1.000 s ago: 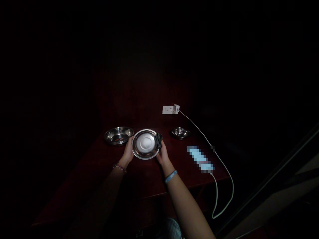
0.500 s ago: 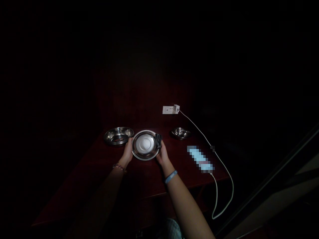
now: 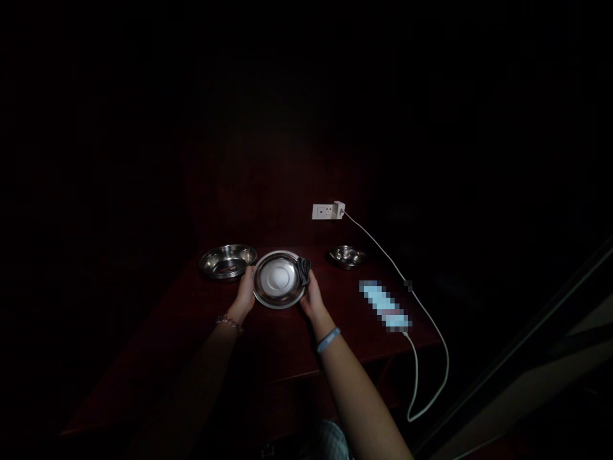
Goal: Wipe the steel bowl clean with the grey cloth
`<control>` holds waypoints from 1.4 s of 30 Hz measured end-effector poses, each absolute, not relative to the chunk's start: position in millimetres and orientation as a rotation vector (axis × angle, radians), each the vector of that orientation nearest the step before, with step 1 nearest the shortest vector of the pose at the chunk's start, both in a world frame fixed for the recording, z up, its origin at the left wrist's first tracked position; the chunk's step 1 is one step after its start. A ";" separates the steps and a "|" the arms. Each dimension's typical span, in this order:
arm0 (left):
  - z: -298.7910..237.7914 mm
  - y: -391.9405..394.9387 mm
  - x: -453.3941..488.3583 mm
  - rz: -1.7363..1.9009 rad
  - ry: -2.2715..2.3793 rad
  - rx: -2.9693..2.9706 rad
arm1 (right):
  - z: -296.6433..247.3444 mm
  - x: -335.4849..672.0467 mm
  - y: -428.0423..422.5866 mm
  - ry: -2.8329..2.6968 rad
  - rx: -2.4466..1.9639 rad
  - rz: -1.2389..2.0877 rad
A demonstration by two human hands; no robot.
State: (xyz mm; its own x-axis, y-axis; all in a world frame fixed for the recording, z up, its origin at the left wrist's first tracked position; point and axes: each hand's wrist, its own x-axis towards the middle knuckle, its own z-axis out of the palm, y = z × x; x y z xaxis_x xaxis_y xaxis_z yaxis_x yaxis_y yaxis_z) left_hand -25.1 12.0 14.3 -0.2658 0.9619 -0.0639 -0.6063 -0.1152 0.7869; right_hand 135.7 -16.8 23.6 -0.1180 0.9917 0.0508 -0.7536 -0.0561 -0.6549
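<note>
A round steel plate [image 3: 278, 278] is held tilted toward me above the dark red table [image 3: 268, 345]. My left hand [image 3: 245, 295] grips its left rim with fingers curled round the edge. My right hand [image 3: 312, 298] grips the right rim and presses a dark crumpled cloth [image 3: 303, 269] against the plate's upper right edge. A beaded bracelet sits on my left wrist and a blue band on my right.
A wide steel bowl [image 3: 227, 260] stands to the left of the plate and a small steel bowl [image 3: 347, 256] to the right. A blurred lit phone [image 3: 384, 306] lies at right, its white cable [image 3: 433, 332] running to a wall socket [image 3: 328, 210]. The room is very dark.
Almost nothing: the plate and both hands have shifted very slightly, with the cloth staying at the plate's right rim.
</note>
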 end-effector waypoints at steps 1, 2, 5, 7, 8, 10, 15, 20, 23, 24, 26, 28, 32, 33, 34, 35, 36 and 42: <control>14.9 11.8 -24.7 1.672 0.877 0.560 | 23.1 135.9 -16.4 -0.635 -0.494 1.595; 15.6 11.5 -24.3 1.675 0.894 0.542 | 22.5 136.1 -16.0 -0.633 -0.497 1.593; 18.2 10.9 -23.4 1.669 0.909 0.524 | 21.3 136.3 -14.8 -0.624 -0.515 1.580; 19.2 10.8 -23.2 1.661 0.914 0.514 | 20.9 136.4 -14.4 -0.619 -0.528 1.579; 19.4 10.8 -23.2 1.658 0.916 0.508 | 20.9 136.4 -14.3 -0.618 -0.530 1.579; 19.6 10.7 -23.2 1.660 0.912 0.500 | 20.8 136.3 -14.2 -0.619 -0.530 1.583; 23.2 8.0 -21.9 1.667 0.900 0.461 | 19.6 135.5 -13.2 -0.612 -0.533 1.586; 30.3 3.8 -19.0 1.652 0.890 0.406 | 16.0 135.3 -11.1 -0.638 -0.479 1.561; 31.7 2.2 -17.9 1.658 0.880 0.387 | 14.6 135.6 -10.2 -0.644 -0.467 1.563; 31.6 1.9 -17.9 1.661 0.875 0.385 | 14.4 135.6 -10.0 -0.642 -0.467 1.568; 30.9 1.8 -18.1 1.666 0.871 0.385 | 14.4 135.4 -9.7 -0.633 -0.473 1.581; 30.1 2.0 -18.6 1.662 0.872 0.393 | 14.6 134.9 -9.2 -0.631 -0.479 1.586; 29.6 2.3 -18.8 1.647 0.886 0.423 | 13.9 134.5 -8.3 -0.652 -0.487 1.573; 29.8 2.2 -18.7 1.644 0.892 0.434 | 13.5 134.7 -8.1 -0.661 -0.486 1.567; 30.0 1.9 -18.6 1.644 0.897 0.442 | 13.1 134.9 -7.9 -0.669 -0.485 1.560; 30.2 1.7 -18.4 1.643 0.901 0.447 | 12.6 135.1 -7.7 -0.677 -0.483 1.556; 30.4 1.4 -18.3 1.642 0.904 0.449 | 12.2 135.2 -7.5 -0.684 -0.480 1.553; 31.1 0.1 -17.8 1.643 0.904 0.419 | 11.3 136.0 -6.9 -0.650 -0.481 1.570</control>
State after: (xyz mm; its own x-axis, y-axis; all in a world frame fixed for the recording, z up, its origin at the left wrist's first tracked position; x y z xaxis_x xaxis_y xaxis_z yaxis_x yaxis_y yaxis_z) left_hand -17.8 0.1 31.1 -0.2795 0.9409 -0.1914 -0.6653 -0.0461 0.7451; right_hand 136.0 -6.9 11.3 -0.1055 0.9918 0.0719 -0.7526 -0.0324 -0.6577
